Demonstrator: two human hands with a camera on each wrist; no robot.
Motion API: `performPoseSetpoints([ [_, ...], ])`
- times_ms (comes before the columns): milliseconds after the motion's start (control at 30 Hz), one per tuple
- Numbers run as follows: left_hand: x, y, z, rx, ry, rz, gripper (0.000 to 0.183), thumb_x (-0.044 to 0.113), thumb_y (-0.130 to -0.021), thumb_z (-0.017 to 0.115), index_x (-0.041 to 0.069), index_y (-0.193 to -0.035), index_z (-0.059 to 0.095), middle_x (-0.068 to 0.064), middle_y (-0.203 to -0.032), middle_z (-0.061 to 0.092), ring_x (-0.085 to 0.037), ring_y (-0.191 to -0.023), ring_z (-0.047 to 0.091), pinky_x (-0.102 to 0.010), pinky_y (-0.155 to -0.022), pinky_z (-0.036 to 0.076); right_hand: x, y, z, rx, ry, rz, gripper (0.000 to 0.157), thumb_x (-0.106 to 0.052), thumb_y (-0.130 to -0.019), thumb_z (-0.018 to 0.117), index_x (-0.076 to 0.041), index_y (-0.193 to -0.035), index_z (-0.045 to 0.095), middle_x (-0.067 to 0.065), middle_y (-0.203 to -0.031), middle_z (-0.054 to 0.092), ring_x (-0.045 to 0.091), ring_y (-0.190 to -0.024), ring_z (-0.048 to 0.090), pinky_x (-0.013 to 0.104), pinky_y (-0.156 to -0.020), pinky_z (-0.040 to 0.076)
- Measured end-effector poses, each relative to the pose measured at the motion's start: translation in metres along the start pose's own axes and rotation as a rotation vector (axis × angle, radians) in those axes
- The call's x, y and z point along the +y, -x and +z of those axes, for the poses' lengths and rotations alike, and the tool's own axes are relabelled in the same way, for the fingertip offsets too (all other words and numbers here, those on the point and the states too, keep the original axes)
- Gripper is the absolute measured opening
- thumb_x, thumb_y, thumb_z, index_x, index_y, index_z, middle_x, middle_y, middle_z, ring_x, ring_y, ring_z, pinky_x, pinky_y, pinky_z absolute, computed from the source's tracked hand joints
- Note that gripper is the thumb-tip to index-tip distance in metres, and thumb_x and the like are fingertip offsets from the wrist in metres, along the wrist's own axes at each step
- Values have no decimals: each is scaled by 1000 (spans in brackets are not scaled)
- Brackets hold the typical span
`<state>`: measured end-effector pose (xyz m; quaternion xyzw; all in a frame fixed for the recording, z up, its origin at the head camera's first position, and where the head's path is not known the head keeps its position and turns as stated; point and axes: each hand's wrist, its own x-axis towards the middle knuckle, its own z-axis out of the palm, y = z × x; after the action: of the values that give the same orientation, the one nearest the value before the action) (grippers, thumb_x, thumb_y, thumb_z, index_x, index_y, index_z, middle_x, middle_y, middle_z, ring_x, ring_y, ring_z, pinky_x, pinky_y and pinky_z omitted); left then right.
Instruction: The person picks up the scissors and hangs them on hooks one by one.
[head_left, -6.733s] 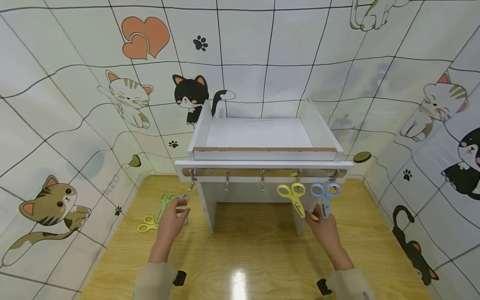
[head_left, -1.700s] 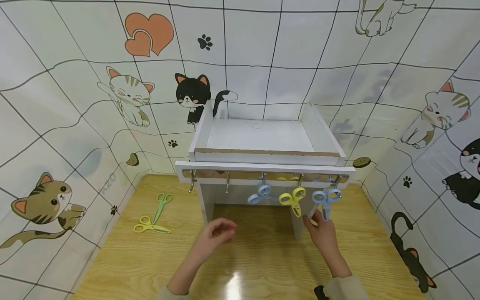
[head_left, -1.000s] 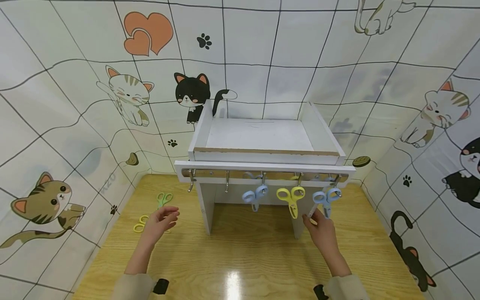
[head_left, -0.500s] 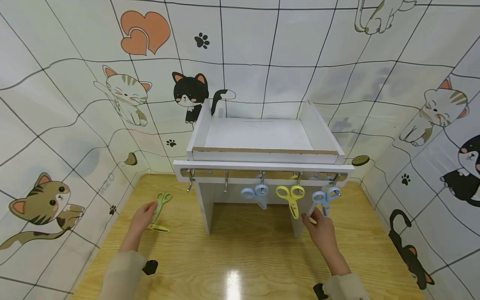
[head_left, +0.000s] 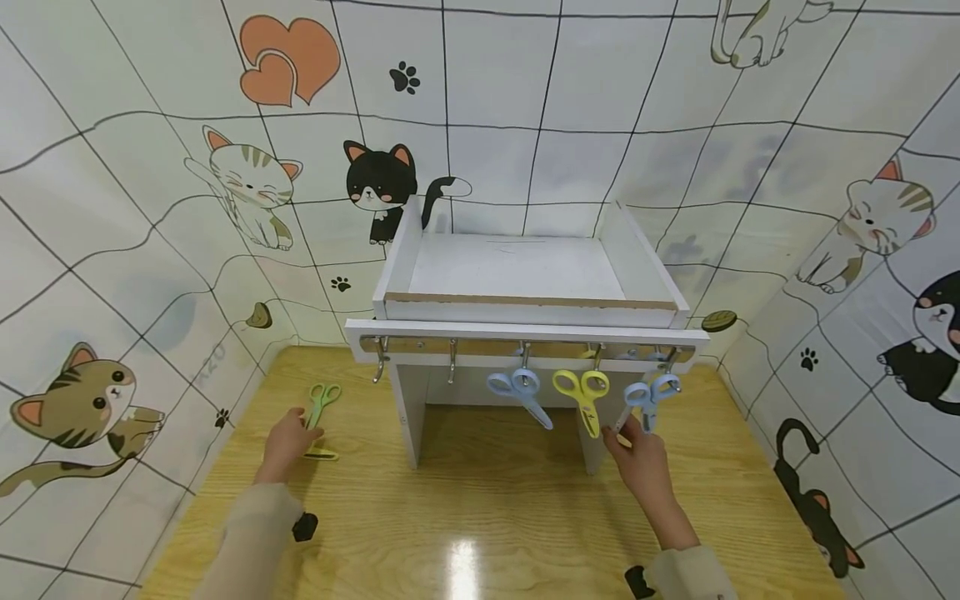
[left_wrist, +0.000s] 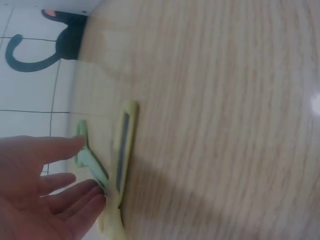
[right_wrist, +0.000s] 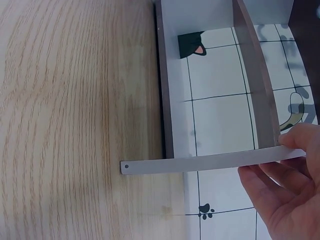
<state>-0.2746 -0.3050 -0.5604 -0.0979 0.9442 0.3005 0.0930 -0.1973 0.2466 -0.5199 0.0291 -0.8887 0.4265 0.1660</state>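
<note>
Since half a second ago: left hand (head_left: 287, 442) drawn slightly nearer along the wooden table (head_left: 510, 517), fingers relaxed and spread, resting over the yellow scissors (head_left: 321, 453) and touching the blades of the green scissors (head_left: 321, 398). Middle blue scissors (head_left: 517, 393) swung, blade now slanting to the right under its hook. Right hand (head_left: 637, 458) unchanged, fingertips pinching the blade of the right blue scissors (head_left: 651, 395), handles looped on the end hook of the white shelf (head_left: 525, 332). Yellow hanging scissors (head_left: 583, 392) between the two blue pairs, blades pointing down.
</note>
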Motion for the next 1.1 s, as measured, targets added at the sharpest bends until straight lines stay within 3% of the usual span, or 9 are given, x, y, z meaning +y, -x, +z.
performPoseSetpoints([
  [133,-2,-2,4,28,-50,-1,62,13,-93,61,-18,-140,36,-40,-132,51,-52,-116,54,-58,-93,51,1,-1,0,-2,-7,-3,25,-5,-97,62,4,-120,62,30,-116,68,47,-110,66,50,-82,61],
  [333,-3,-5,6,71,-123,-47,48,8,-91,61,-14,-131,47,-36,-120,57,-48,-104,60,-52,-74,56,1,0,1,18,0,-28,24,-2,-96,62,6,-118,61,33,-110,69,48,-105,67,50,-78,61],
  [533,-8,-8,9,98,-118,-52,38,5,-91,58,-12,-124,52,-33,-110,62,-40,-88,64,-41,-58,53,2,0,1,19,-5,-26,26,-2,-96,62,6,-120,61,32,-111,70,48,-105,67,49,-78,62],
  [633,-8,-8,9,96,-88,-67,37,5,-89,61,-12,-122,54,-33,-110,64,-39,-86,65,-40,-58,53,2,0,0,11,-5,-16,25,-3,-96,62,5,-120,63,30,-113,70,47,-107,67,49,-79,62],
  [867,-2,-3,6,49,-14,-93,36,11,-84,70,-10,-113,63,-30,-114,65,-44,-98,62,-48,-79,53,3,0,1,24,-4,-14,22,-2,-95,62,6,-116,63,32,-109,70,47,-104,68,48,-78,62],
  [1033,0,0,7,18,68,-65,32,8,-84,70,-11,-109,65,-27,-106,67,-35,-88,63,-39,-72,53,3,0,1,33,-2,-33,25,-1,-95,62,6,-119,62,33,-108,70,48,-103,68,47,-77,62],
  [1100,-2,1,9,11,144,-63,33,7,-86,70,-12,-111,64,-25,-101,68,-28,-81,63,-33,-67,53,3,0,1,26,1,-29,25,-2,-95,62,5,-120,62,32,-110,70,47,-104,67,47,-78,62],
])
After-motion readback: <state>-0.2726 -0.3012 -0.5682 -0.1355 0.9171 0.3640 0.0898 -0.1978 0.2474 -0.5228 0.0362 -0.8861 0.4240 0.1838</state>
